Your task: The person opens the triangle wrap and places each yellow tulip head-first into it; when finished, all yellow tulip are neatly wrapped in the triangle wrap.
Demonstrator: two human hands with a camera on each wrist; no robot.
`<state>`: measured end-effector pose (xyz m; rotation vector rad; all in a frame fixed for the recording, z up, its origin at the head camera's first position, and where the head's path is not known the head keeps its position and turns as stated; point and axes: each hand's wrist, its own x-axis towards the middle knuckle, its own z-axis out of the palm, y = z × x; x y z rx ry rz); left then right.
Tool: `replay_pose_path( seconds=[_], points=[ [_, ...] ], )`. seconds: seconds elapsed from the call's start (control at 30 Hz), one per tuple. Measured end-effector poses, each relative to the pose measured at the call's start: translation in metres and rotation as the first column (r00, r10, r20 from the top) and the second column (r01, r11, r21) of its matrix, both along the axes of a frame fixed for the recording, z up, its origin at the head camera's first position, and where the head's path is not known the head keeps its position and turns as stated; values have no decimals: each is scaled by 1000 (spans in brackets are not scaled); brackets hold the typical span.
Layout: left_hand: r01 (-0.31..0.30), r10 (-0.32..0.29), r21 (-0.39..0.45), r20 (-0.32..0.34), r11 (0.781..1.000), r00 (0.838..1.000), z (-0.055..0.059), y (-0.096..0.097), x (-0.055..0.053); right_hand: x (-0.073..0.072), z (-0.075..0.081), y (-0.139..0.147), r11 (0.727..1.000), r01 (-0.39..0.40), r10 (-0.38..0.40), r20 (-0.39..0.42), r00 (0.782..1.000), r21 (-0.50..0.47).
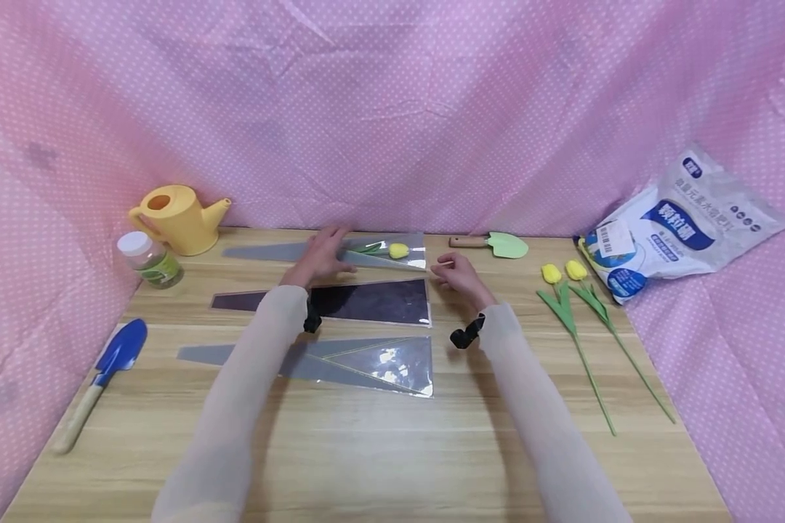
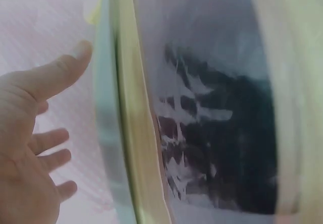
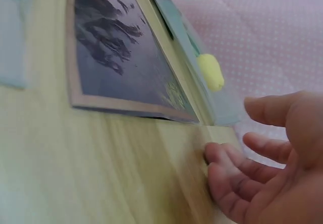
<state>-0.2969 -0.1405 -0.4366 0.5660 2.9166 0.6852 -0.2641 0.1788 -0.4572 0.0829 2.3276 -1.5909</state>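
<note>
My left hand (image 1: 320, 256) is over the rear grey-and-clear flower sleeve (image 1: 262, 252), its fingers spread and thumb out. Inside that sleeve lies a yellow tulip (image 1: 399, 250), with its bloom towards the wide end at the right. In the left wrist view the fingers (image 2: 55, 158) stand apart and grip nothing. Just off the wide end of the sleeves is my right hand (image 1: 461, 277), holding nothing, with its fingers loosely bent. A dark sleeve (image 1: 379, 301) lies in the middle row, and another grey-and-clear sleeve (image 1: 366, 363) lies in front, partly under my left forearm.
Two yellow tulips (image 1: 576, 330) lie at the right, near a white fertilizer bag (image 1: 667, 225). A green trowel (image 1: 506, 245) is at the back. On the left are a yellow watering can (image 1: 179, 221), a white-capped jar (image 1: 153, 261) and a blue trowel (image 1: 124, 345).
</note>
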Motion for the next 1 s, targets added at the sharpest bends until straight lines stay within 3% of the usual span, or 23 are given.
replay_pose_path(
  seconds=[0.23,0.47,0.6,0.7,0.87,0.93,1.0],
  points=[
    [-32,29,-55,-48,998,998,-2,14,28,21,0,6,984,-128,128,4,992,124],
    [-4,2,-75,-23,997,1000,-8,30,58,42,-3,9,965,-177,199,-101,975,191],
    [13,-10,-81,38,997,999,-13,37,76,54,-3,10,947,-214,248,-122,961,241],
    [28,-21,-68,96,997,995,-14,40,90,62,-3,10,915,-237,295,-141,945,326],
    [67,-56,-71,143,995,988,-12,47,110,73,-4,11,819,-266,392,-159,906,508],
    [92,-80,-76,152,993,985,-11,50,116,76,-6,11,801,-264,402,-157,902,537],
    [113,-99,-77,166,991,981,-10,52,121,79,-7,11,805,-253,390,-156,908,537]
  ],
)
